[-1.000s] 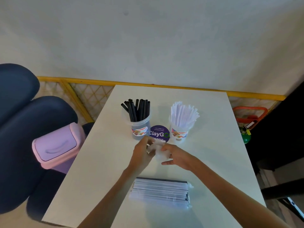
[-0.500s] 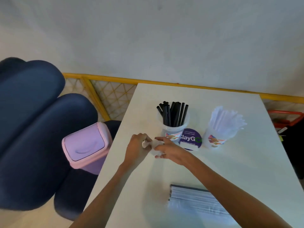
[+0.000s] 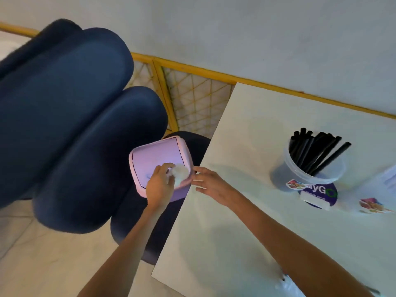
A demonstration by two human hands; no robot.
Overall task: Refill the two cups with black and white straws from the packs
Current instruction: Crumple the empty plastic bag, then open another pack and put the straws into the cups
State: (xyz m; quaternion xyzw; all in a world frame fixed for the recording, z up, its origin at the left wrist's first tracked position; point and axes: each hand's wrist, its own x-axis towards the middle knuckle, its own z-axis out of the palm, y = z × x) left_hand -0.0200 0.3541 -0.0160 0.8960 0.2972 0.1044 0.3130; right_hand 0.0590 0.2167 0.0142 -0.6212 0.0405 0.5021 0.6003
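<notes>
My left hand (image 3: 159, 184) holds a crumpled clear plastic wrapper (image 3: 180, 172) over the lid of a small pink bin (image 3: 150, 158) left of the table. My right hand (image 3: 211, 182) hovers with fingers spread at the table's left edge, beside the bin, holding nothing. A clear cup with black straws (image 3: 310, 166) stands on the white table (image 3: 246, 133) at the right. The cup with white straws (image 3: 377, 196) is cut off by the right frame edge. A corner of a straw pack (image 3: 287, 285) shows at the bottom, mostly hidden by my right arm.
A purple round sticker (image 3: 319, 194) lies between the two cups. A dark blue padded chair (image 3: 75, 129) fills the left side behind the bin. A yellow lattice fence (image 3: 192, 99) runs along the wall.
My view has swung left. My left hand carried the crumpled wrapper off the table to the pink bin's lid. My right hand let go of it and stays at the table edge.
</notes>
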